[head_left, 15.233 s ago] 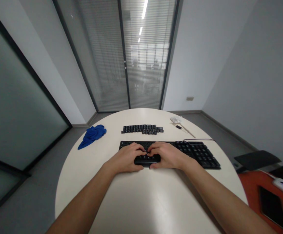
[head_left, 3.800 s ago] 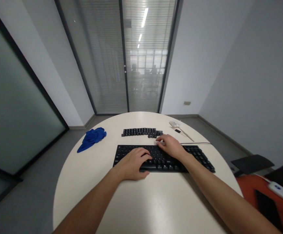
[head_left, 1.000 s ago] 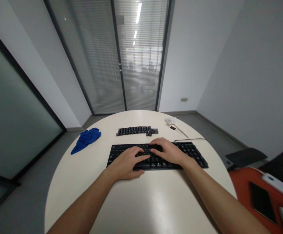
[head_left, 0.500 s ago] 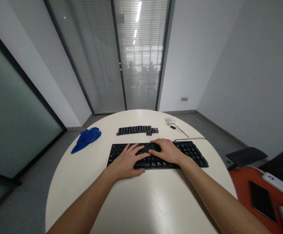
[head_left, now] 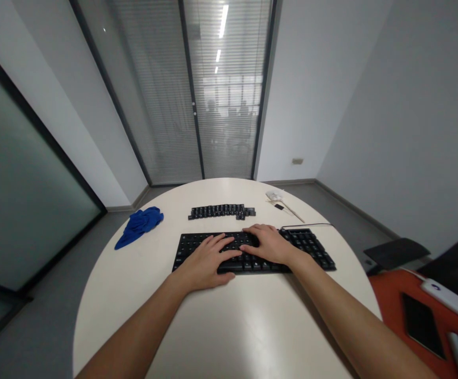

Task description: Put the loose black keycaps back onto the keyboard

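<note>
A black keyboard (head_left: 311, 247) lies across the middle of the round white table (head_left: 229, 326). My left hand (head_left: 207, 260) rests flat on its left-centre keys, fingers stretched out and slightly spread. Beside it, my right hand (head_left: 266, 243) lies on the centre keys with its fingers extended leftward, pressing down on the keys. Neither hand holds anything. Behind the keyboard sits a row of loose black keycaps (head_left: 221, 211).
A crumpled blue cloth (head_left: 140, 223) lies at the table's left. Small white items and a thin stick (head_left: 282, 202) are at the far right, with the keyboard cable (head_left: 311, 226) nearby. An orange surface with a dark phone (head_left: 418, 323) is at the right.
My right hand reached to the keycap row some seconds ago and came back to the keyboard. In the last second my left fingers spread flat; both hands stay on the keys.
</note>
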{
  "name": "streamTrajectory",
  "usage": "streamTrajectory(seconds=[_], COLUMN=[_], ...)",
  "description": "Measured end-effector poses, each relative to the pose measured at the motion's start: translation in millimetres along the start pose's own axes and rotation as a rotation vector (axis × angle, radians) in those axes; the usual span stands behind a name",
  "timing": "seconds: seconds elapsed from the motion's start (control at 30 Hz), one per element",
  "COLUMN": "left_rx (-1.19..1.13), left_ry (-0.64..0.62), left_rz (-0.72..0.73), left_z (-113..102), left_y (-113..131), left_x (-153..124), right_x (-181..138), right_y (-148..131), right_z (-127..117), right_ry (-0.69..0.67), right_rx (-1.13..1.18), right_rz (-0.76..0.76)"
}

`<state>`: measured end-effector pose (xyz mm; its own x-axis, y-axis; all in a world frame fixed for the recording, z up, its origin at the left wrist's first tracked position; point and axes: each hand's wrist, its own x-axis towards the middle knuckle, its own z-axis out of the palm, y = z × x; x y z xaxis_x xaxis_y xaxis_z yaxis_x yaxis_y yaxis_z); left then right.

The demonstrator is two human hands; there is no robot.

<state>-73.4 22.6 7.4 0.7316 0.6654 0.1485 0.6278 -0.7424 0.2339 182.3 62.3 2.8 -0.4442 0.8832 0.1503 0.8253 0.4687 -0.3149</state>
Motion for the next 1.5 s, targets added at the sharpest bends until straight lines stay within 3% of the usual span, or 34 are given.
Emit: streamTrajectory(seconds=[0.37, 0.73, 0.87, 1.13, 1.5], left_rx=[0.011, -0.011, -0.016, -0.013, -0.029], left_ry=[0.013, 0.019, 0.014, 0.010, 0.016], left_rz=[0.005, 0.012, 0.012, 0.014, 0.011], left_z=[1.9, 1.8, 2.0, 0.7, 1.5], left_y=[2.5, 1.3, 0.6, 1.1, -0.2], left_x=[-0.4, 0.4, 0.5, 1.2, 0.9], right_x=[-3.6, 7.8, 22.0, 53.4, 75.1], right_y=[1.3, 4.5, 4.2, -0.1, -4.5], right_z=[0.4, 1.4, -3.2, -5.4, 6.0], right_ry=[0.069, 0.170, 0.186, 0.154, 0.158], right_rx=[-0.023, 0.047, -0.030, -0.282, -0.358], right_rz=[-0.063, 0.083, 0.154, 0.144, 0.130])
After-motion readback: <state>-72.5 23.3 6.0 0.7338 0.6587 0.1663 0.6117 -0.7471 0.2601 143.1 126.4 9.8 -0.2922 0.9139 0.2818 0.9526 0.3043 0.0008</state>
